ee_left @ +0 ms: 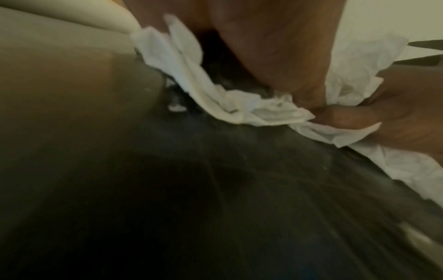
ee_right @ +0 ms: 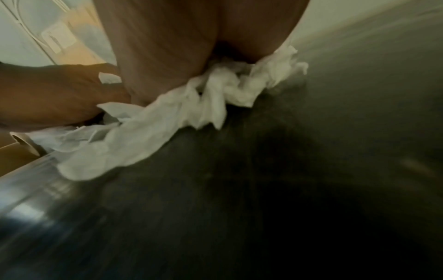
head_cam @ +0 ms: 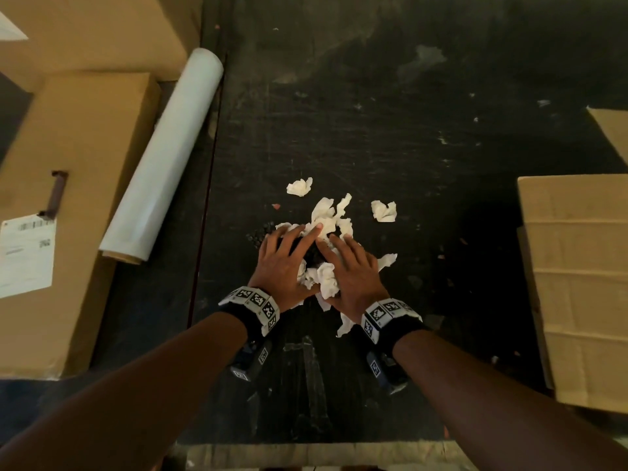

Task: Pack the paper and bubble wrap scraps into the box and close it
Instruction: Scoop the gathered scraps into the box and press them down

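A pile of crumpled white paper scraps [head_cam: 328, 215] lies mid-table with dark bubble wrap [head_cam: 261, 234] under its left side. My left hand [head_cam: 289, 253] and right hand [head_cam: 346, 263] rest side by side on the pile, fingers spread and pressing down. In the left wrist view the left hand [ee_left: 275, 47] lies on the paper [ee_left: 239, 108], with the right hand [ee_left: 407, 113] beside it. The right wrist view has the right hand [ee_right: 179, 47] over paper [ee_right: 167, 123] that trails toward me. Two loose scraps [head_cam: 299, 187] [head_cam: 384, 211] lie just beyond the pile. A cardboard box [head_cam: 577, 266] sits at the right edge.
A long cardboard box [head_cam: 68, 198] with a label lies at the left, a white film roll [head_cam: 163, 158] leaning along it. Another cardboard piece [head_cam: 611, 130] shows at the far right. The dark table [head_cam: 373, 96] is scuffed, with tiny bits scattered.
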Tool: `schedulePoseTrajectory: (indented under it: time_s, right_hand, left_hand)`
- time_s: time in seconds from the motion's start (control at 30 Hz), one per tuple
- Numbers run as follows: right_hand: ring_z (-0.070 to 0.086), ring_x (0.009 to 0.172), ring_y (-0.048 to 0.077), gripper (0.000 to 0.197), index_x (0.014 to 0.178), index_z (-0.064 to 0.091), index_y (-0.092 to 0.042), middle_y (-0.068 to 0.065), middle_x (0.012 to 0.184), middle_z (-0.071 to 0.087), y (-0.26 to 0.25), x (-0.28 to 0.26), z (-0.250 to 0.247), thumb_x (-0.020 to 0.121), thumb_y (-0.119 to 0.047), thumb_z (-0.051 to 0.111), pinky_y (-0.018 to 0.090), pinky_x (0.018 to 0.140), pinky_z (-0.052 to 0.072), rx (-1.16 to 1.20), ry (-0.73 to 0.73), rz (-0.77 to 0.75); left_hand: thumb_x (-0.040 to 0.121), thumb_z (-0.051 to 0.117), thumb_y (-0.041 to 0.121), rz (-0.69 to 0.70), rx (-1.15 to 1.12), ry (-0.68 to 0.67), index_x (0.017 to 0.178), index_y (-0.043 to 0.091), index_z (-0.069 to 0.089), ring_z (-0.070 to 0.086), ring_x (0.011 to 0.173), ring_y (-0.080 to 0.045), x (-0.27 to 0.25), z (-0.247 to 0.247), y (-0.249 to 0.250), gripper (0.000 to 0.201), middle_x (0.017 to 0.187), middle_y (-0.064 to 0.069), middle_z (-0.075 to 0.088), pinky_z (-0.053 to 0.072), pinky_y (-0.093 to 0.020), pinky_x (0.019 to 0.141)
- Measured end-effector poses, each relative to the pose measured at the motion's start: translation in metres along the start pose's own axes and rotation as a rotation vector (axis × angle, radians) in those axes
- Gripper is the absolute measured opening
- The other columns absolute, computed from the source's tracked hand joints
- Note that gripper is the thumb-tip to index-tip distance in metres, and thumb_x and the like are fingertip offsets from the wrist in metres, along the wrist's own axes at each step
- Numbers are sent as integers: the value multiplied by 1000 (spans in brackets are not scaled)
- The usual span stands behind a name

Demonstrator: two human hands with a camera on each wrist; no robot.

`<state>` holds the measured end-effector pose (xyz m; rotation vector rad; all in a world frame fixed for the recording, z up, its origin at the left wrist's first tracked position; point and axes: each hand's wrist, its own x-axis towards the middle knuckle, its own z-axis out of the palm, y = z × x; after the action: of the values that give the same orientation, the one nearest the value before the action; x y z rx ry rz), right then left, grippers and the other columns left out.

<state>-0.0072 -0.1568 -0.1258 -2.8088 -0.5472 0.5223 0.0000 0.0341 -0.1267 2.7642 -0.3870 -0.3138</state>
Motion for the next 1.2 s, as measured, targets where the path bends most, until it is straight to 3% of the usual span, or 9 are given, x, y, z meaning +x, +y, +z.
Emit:
schedulePoseTrajectory:
  time_s: [0.1, 0.17, 0.27, 0.33, 0.53, 0.63, 0.8, 0.97, 1.2]
  right_hand:
    - [2, 152, 27, 111, 158, -4, -37, -1, 167, 2, -4, -5, 3, 79, -50, 74, 51, 118, 18, -34, 5, 40]
    - [2, 152, 28, 112, 158, -3, -38, -2, 167, -2, -8, -8, 5, 79, -48, 75, 52, 117, 19, -54, -4, 67]
    - [3, 150, 29, 111, 157, -2, -41, -3, 166, -7, -13, -12, 5, 79, -47, 75, 56, 114, 24, -74, -9, 103]
    - [3, 149, 30, 111, 157, -3, -42, -3, 166, -9, -16, -13, 4, 79, -46, 76, 58, 112, 25, -74, -20, 120]
    - [6, 146, 33, 117, 153, -15, -48, -2, 165, -15, -21, -12, 1, 80, -38, 77, 61, 112, 28, -39, -54, 142]
    - [5, 146, 38, 127, 148, -26, -53, -1, 164, -24, -24, -10, -2, 78, -36, 79, 64, 112, 28, -6, -76, 111]
    - [9, 147, 40, 109, 156, -15, -40, 0, 165, -20, -22, -11, 0, 87, -35, 70, 62, 112, 30, -86, -100, 76]
    - [12, 146, 45, 96, 160, 1, -31, 7, 167, -10, -26, -11, 2, 90, -33, 68, 58, 113, 34, -108, -104, 64]
    - [5, 148, 44, 89, 161, -2, -25, 10, 166, -14, -27, -12, -8, 96, -21, 59, 50, 118, 25, -99, -153, 44]
  left_hand:
    - [72, 63, 77, -21, -2, 5, 159, 38, -1, 17, 148, -30, -5, 4, 0, 115, 161, 1, 21, 28, -57, 117]
    - [74, 55, 79, -28, 40, 10, 159, 36, 6, 15, 148, -33, -10, 8, 1, 108, 161, 1, 19, 28, -60, 116]
    - [72, 38, 83, -75, 54, -9, 159, 37, 9, 4, 151, -36, -15, 12, 3, 104, 162, 1, 14, 16, -66, 119]
    - [73, 40, 84, -93, 44, -11, 159, 37, 9, 0, 152, -38, -16, 14, 4, 103, 162, 2, 12, 11, -67, 119]
    - [80, 61, 68, -140, 50, -28, 159, 31, 14, 11, 147, -35, -21, 9, 14, 100, 162, -1, 12, 29, -59, 116]
    - [80, 61, 61, -168, 50, -45, 159, 29, 14, 15, 143, -37, -21, 8, 17, 97, 161, -2, 12, 33, -58, 114]
    - [80, 71, 55, -203, 23, -23, 160, 33, 10, 22, 135, -35, -22, 10, 17, 104, 160, 0, 13, 36, -51, 111]
    - [80, 71, 46, -164, -15, 12, 160, 26, 20, 28, 126, -31, -27, 10, 15, 97, 156, -5, 19, 43, -42, 106]
    - [83, 73, 42, -160, -67, 38, 159, 24, 23, 30, 123, -29, -28, 18, 17, 93, 154, -8, 20, 46, -42, 102]
